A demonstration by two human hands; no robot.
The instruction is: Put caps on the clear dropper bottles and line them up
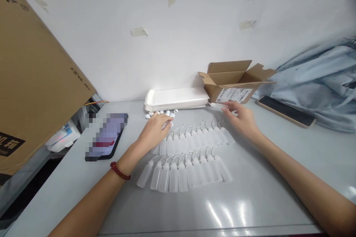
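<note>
My left hand (pixel 155 131) reaches over a loose group of small white caps (pixel 167 113), its fingers bent and the thumb apart from the index finger. Part of the caps is hidden beneath it. My right hand (pixel 240 118) pinches one end of a small translucent dropper bottle (pixel 217 106) in front of the carton. Between and below my hands lie two rows of similar bottles, a back row (pixel 196 140) and a front row (pixel 182 179). Thin curved white tails stick out from their necks.
A stack of white envelopes (pixel 178 98) lies against the wall, beside an open cardboard carton (pixel 235 90). Phones lie at left (pixel 108 137) and right (pixel 286 111). Pale blue cloth (pixel 314 85) bunches at right; a large cardboard box (pixel 36 70) leans in at left.
</note>
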